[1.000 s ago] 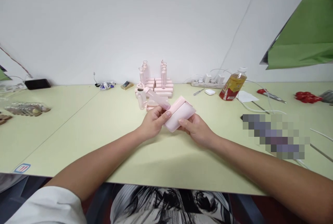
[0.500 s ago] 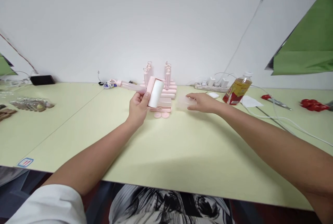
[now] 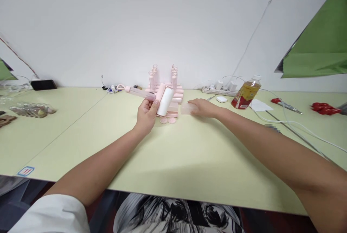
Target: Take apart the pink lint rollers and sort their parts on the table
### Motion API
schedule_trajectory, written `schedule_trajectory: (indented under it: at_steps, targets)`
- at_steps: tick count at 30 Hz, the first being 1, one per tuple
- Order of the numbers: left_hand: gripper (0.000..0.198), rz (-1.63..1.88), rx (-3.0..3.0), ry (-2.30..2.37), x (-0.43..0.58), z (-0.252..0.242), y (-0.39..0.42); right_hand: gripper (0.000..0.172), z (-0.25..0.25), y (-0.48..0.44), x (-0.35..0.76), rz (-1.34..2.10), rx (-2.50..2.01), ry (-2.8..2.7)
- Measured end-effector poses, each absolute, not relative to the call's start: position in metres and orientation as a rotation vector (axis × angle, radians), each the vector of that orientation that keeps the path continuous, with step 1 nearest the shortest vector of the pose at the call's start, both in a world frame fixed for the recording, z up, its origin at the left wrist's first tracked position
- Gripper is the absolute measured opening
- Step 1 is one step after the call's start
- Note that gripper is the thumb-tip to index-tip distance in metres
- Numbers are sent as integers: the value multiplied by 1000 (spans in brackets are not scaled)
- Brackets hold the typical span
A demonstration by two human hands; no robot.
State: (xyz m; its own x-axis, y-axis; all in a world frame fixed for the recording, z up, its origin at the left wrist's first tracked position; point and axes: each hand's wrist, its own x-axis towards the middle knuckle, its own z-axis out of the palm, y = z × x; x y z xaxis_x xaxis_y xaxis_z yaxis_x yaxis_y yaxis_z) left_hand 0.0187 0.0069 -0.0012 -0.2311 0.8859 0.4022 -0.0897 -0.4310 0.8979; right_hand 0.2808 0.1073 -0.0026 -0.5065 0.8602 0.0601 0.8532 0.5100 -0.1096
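Observation:
My left hand (image 3: pixel 146 114) is closed around a pink lint roller (image 3: pixel 165 101), raised above the table. Its white roll faces right, and the pale handle with a loop points left toward the wall. In my right hand (image 3: pixel 204 108) is a translucent plastic cover (image 3: pixel 187 108), gripped by its right end, low over the tabletop. Between the hands lie pink cover parts (image 3: pixel 172 114) and two round pink discs (image 3: pixel 171 120). Behind the held roller, several more pink lint rollers (image 3: pixel 175 77) stand with handles up against the wall, partly hidden.
At the right are a power strip (image 3: pixel 208 90) with plugs, a drink bottle (image 3: pixel 246 93), red-handled pliers (image 3: pixel 286 106) and white cables. Far left, a black phone (image 3: pixel 43 84) leans by the wall, near several clear-wrapped items (image 3: pixel 31 109).
The lint roller in my left hand has moved slightly right and down. My right hand has shifted a little left with the translucent cover, closer to the roller.

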Motion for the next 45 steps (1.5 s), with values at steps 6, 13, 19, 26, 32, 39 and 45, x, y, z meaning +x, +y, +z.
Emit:
schedule_trajectory:
  at_steps: [6,13,19,26,32,39,45]
  targets:
    - [45,1694,1307,973,24,-4,4,55,-1,64,257,238,-1276,-2174]
    - [53,1281,1529,855,52,-11,-16,42,-1,-26,216,1467,-913,-1402]
    - [31,1066,1863,960,28,-19,-6,30,-4,-16,252,1296,-1123,-1103]
    - [45,1117,1371,836,11,-13,15,33,-7,-15,254,1317,-1210,-1214]
    - [47,855,1570,872,17,-6,2,38,-20,-29,234,1271,-1198,-1462]
    - [32,852,1610,755,22,8,3,42,-23,-41,221,1340,-1056,-1697]
    - [27,604,1695,680,10,15,13,41,-23,-48,217,1460,-1034,-1743]
